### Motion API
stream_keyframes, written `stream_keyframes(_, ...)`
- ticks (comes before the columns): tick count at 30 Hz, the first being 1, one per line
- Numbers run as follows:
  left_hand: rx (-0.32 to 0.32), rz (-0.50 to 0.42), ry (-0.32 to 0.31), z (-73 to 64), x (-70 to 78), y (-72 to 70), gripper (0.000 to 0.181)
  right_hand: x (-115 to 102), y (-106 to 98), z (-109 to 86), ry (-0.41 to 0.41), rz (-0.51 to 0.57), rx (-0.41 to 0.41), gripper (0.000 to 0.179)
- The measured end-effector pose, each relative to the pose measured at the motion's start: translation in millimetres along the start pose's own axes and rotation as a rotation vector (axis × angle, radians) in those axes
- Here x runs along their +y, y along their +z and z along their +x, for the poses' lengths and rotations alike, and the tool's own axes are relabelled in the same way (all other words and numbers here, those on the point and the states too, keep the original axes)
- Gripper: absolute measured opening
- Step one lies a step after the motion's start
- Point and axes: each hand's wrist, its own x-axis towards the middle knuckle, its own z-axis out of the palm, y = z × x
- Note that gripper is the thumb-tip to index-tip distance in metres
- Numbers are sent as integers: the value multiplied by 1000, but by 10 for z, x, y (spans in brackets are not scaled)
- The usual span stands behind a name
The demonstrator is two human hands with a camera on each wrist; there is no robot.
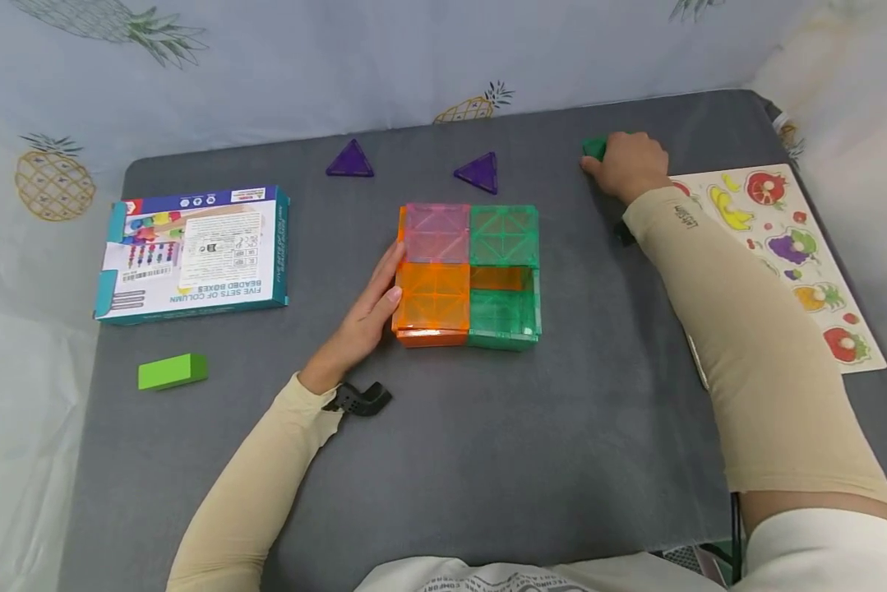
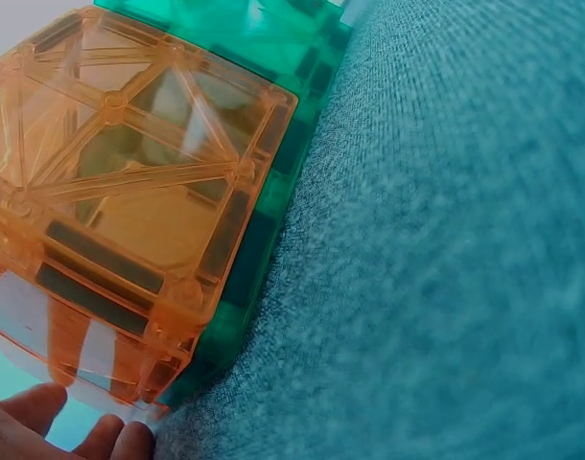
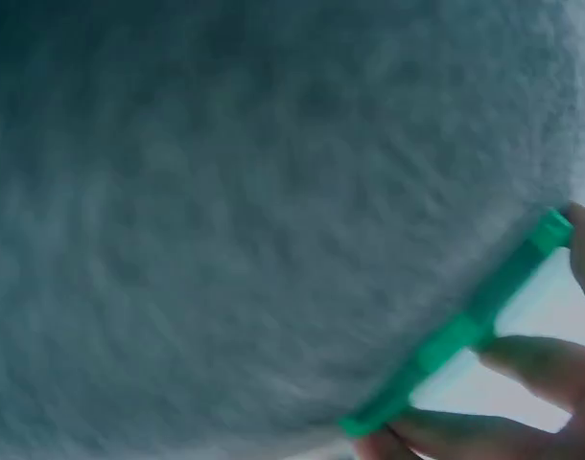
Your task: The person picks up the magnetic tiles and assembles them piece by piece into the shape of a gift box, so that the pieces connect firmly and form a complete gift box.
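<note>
A block of translucent magnetic tiles (image 1: 431, 298) stands in the middle of the table, pink and orange at its left, green at its right. Its front right section has no top tile, so the inside shows. My left hand (image 1: 369, 308) lies along the block's left side with fingers fairly straight; in the left wrist view its fingertips are by an orange wall (image 2: 110, 345). At the far right, my right hand (image 1: 633, 164) pinches a green magnetic tile (image 3: 446, 340) by its edges, close to the table top. Most of that tile is hidden in the head view.
Two purple triangle tiles (image 1: 350, 159) lie behind the block. A boxed bead set (image 1: 191, 251) and a light green block (image 1: 173, 372) are at the left. A fruit puzzle board (image 1: 820, 247) lies at the right, partly under the right forearm. A patterned curtain (image 1: 280, 66) hangs behind the table.
</note>
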Motion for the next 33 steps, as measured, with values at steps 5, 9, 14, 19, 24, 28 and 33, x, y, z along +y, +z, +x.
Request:
stream_keyframes(5,-2,21,8,9,16,6,60,-130,-116,-259,-183,63,-23,75)
stream_keyframes(9,9,27,5,-16,26,-7,58,-389,-273,-755,-502,58,22,67)
stream_keyframes(14,11,20,24,-37,27,-25,55,-689,-305,-1472,-933,2,156,56)
stream_keyframes(19,9,29,39,-26,17,-22,64,-848,-54,-1897,-1143,-73,227,54)
stream_keyframes(24,6,32,39,-15,5,-6,59,-837,160,-2009,-1124,-160,264,53)
stream_keyframes(28,10,34,57,1,2,7,58,-787,221,-1998,-1101,-168,292,53)
stream_keyframes(33,-6,36,73,15,0,25,60,-719,294,-2007,-1061,-137,267,55)
